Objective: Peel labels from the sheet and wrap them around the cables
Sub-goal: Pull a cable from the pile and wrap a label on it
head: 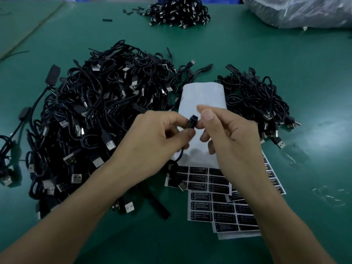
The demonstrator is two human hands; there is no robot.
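Both hands are engaged on one cable (179, 156). The left hand (152, 138) pinches the small black controller block (192, 121) between thumb and fingertips; the right hand (234, 138) closes thumb and forefinger on the same block from the opposite side, so the grip is two-sided and closed on it. The cable hangs down from the grip, its lower end lying on the label sheet (202, 100) directly beneath. Whether a label is already on the block cannot be told; it reads only as black. Judgement: the block is light and rigid, a sound place to hold, while the lead is thin, limp and apt to swing or snag on its neighbours. The printed labels (199, 179), just below the grip on the near part of the sheet, look thin and glossy; they will likely curl and stick to themselves, so are best lifted by a corner. Further sheets (202, 206) lie fanned nearer the person. A large tangled heap of cables (99, 111) lies left of the grip, a smaller heap (253, 100) right of it, and a third heap (179, 12) well beyond. All rests on a green table (314, 73) with a smooth matte top. A clear plastic bag (304, 12) sits far beyond and to the right. The light is dim and bluish.
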